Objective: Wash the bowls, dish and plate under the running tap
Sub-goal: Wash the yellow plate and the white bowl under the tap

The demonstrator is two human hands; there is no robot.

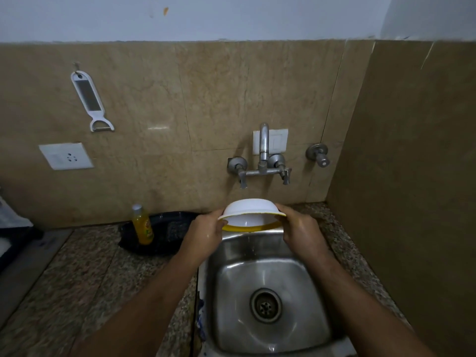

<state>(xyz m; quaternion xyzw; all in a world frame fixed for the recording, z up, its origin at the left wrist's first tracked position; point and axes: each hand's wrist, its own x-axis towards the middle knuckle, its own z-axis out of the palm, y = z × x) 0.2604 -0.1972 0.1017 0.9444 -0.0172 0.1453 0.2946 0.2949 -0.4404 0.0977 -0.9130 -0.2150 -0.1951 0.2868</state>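
I hold a white bowl (248, 208) with a yellow rim upside down and tilted over the far end of the steel sink (293, 269), just below the wall tap (263, 140). My left hand (204, 234) grips its left edge and my right hand (300, 229) grips its right edge. A few drops fall from the bowl into the sink. No stream of water shows at the tap. No other bowl, dish or plate can be made out.
A yellow dish-soap bottle (142, 225) stands in a black tray (164, 234) on the speckled counter left of the sink. A white peeler (90, 99) and a socket (65, 156) are on the tiled wall. A side wall (412, 176) closes the right.
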